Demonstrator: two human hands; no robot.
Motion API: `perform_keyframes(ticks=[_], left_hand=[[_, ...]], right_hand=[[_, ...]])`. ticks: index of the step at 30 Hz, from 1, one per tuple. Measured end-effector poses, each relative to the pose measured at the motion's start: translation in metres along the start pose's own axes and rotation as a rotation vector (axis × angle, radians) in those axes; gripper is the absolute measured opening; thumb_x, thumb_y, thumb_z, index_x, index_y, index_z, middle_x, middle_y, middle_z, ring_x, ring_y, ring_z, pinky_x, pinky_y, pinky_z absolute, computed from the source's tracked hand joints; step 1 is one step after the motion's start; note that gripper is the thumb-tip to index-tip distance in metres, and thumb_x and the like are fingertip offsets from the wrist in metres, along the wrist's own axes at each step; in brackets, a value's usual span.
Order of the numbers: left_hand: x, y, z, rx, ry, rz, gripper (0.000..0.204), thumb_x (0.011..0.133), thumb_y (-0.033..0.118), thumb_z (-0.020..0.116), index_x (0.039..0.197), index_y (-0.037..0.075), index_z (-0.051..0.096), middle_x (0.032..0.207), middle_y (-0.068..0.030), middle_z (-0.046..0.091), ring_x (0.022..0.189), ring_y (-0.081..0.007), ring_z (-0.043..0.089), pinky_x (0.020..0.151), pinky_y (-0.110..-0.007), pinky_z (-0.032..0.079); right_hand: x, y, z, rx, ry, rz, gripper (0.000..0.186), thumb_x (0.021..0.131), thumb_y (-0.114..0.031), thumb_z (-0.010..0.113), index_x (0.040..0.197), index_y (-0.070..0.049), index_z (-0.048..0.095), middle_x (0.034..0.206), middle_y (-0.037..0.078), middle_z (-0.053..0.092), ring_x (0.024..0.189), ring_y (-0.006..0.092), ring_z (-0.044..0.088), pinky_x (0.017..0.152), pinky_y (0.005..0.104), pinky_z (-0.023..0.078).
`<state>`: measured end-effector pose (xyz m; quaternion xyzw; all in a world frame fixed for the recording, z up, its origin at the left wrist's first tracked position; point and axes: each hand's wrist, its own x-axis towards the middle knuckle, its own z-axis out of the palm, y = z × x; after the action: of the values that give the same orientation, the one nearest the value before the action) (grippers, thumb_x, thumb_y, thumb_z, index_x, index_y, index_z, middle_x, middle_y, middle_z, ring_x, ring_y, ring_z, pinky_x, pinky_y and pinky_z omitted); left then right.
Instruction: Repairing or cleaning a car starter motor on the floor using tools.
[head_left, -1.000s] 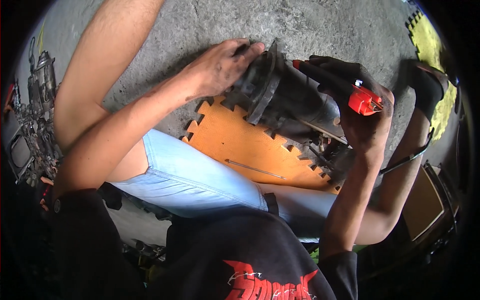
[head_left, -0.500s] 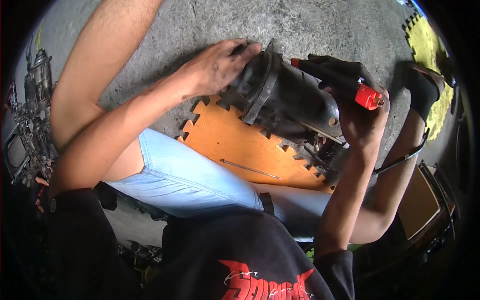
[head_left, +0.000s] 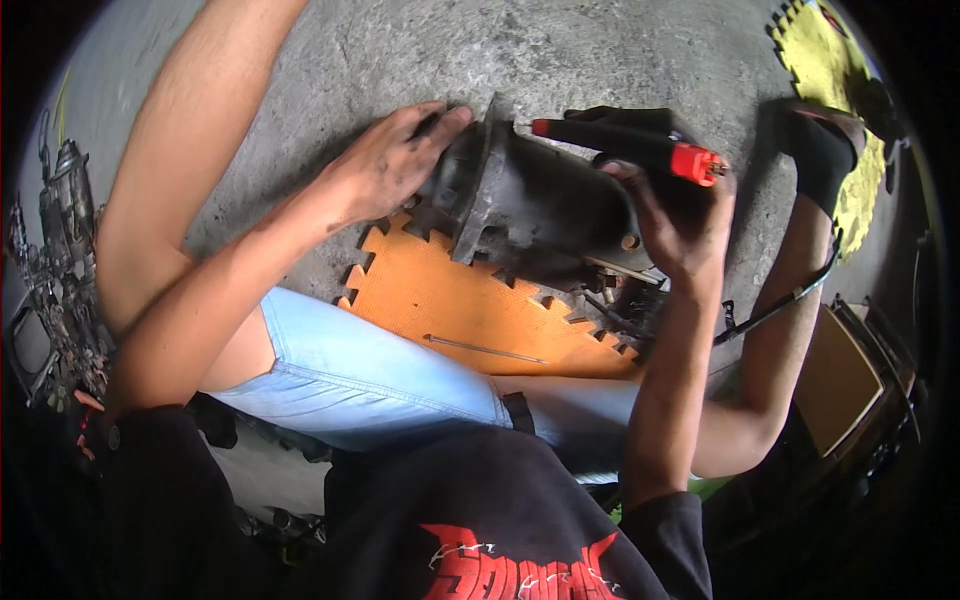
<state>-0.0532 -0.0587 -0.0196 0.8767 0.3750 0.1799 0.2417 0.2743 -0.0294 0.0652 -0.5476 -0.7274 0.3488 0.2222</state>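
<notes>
Left hand (head_left: 392, 165) touches the housing (head_left: 555, 195), likely steadying it, grip unclear; right hand (head_left: 688, 218), apart, clasps the tool (head_left: 618, 140), tip pointing toward the flange (head_left: 480, 190).

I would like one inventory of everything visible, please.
Metal housing: one, dark, centre
Tool: one, black and red, upper centre
Foam mat: one, orange, centre
Second mat: one, yellow, upper right
Rod: one, grey, on orange mat
Machine parts: many, grey, left edge
Board: one, brown, right
Floor: one, grey, background
Shorts: one, pale blue, lower centre
Shirt: one, black, bottom
Legs: two, both sides
Left grip: one, smudged, at housing
Right grip: one, smudged, around tool
</notes>
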Motion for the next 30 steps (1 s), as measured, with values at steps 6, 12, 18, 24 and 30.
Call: perform_keyframes(ticks=[6,12,18,24,30], left_hand=[[0.003,-0.003,0.001,0.002,-0.026,0.034,0.087,0.087,-0.011,0.053,0.16,0.016,0.014,0.132,-0.0316,0.051,0.118,-0.046,0.054,0.1,-0.049,0.052],[-0.005,-0.006,-0.002,-0.113,-0.11,-0.117,0.073,0.093,-0.005,0.048,0.157,0.013,0.019,0.128,-0.0332,0.053,0.109,-0.0478,0.057,0.099,-0.05,0.051],[0.035,0.04,-0.032,-0.41,-0.184,-0.7,0.049,0.105,0.037,0.036,0.122,-0.005,0.053,0.109,-0.0316,0.059,0.098,-0.0414,0.06,0.093,-0.046,0.047],[0.021,0.035,-0.015,-0.327,0.065,-0.592,0.05,0.106,0.034,0.033,0.117,-0.009,0.056,0.105,-0.0317,0.061,0.095,-0.043,0.06,0.091,-0.043,0.048],[0.034,0.038,-0.029,-0.27,-0.13,-0.533,0.032,0.101,0.013,0.033,0.109,-0.01,0.054,0.102,-0.0299,0.062,0.098,-0.0459,0.061,0.086,-0.043,0.05]], right_hand=[[-0.006,0.011,0.001,0.12,0.098,0.018,0.034,0.071,-0.007,0.087,0.101,-0.006,0.07,0.105,0.01,0.072,0.09,0.0241,0.065,0.086,0.0351,0.048],[0.032,-0.036,0.008,0.382,0.119,0.29,0.029,0.087,-0.023,0.08,0.099,0.002,0.068,0.077,0.005,0.069,0.066,0.0113,0.06,0.066,0.0293,0.05],[0.044,-0.021,0.019,0.364,0.09,0.033,0.034,0.087,-0.028,0.08,0.095,0.003,0.068,0.07,0.007,0.067,0.065,0.0118,0.059,0.067,0.0279,0.05],[0.046,-0.013,0.023,0.244,0.09,0.097,0.035,0.08,-0.026,0.086,0.097,0.0,0.071,0.074,0.01,0.07,0.065,0.021,0.064,0.068,0.0329,0.051],[0.031,-0.029,0.006,0.469,0.042,0.109,0.036,0.075,-0.018,0.089,0.103,-0.003,0.072,0.087,0.011,0.07,0.082,0.0264,0.066,0.079,0.0374,0.051]])
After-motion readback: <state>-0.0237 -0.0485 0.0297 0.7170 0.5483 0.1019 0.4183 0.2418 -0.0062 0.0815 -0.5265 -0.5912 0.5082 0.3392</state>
